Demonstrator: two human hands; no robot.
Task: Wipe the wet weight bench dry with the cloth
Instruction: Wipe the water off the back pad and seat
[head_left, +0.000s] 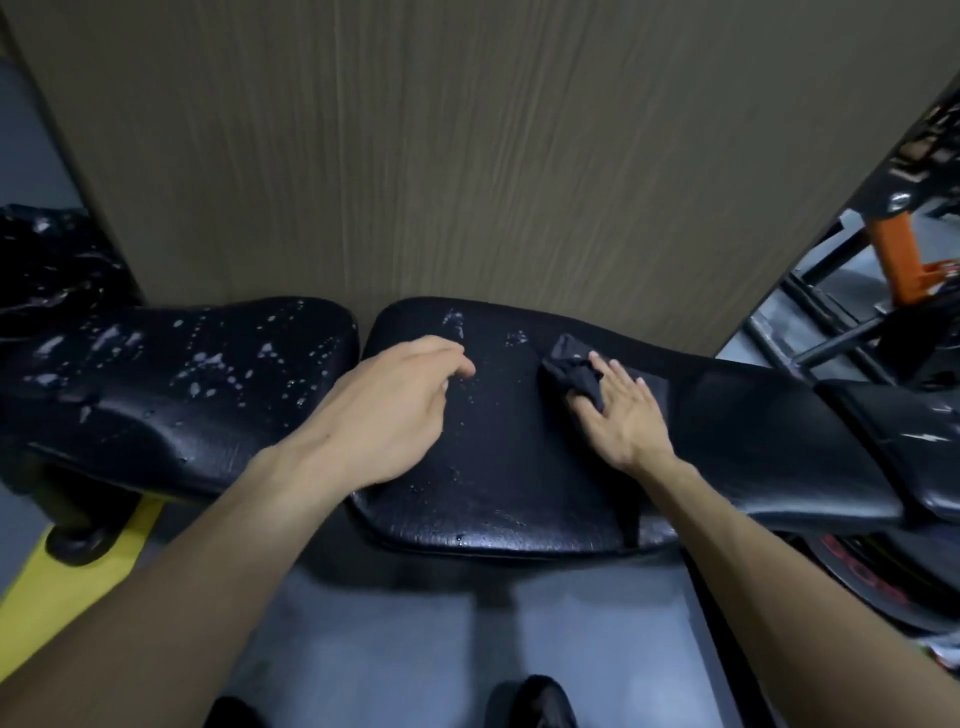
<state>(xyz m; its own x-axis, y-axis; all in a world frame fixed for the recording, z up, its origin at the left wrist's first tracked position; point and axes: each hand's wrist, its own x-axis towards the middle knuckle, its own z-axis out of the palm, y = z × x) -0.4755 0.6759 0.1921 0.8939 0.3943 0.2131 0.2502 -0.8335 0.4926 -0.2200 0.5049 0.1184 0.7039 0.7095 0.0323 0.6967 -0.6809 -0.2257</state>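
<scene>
The black padded weight bench (498, 499) runs left to right in front of me, in two pads with a gap between them. Its left pad (171, 379) is covered with water drops; the right pad carries a few drops near its far edge and middle. My right hand (626, 415) lies flat on the right pad and presses a crumpled dark cloth (574, 369) against it with the fingers. My left hand (395, 405) rests on the right pad's left part, fingers loosely curled, holding nothing.
A wood-grain wall panel (467, 156) stands right behind the bench. A black plastic bag (52, 260) sits at the far left. Yellow frame parts (78, 561) lie under the left pad. Gym equipment with an orange bracket (904, 260) stands at the right. My shoes (540, 701) are on the grey floor.
</scene>
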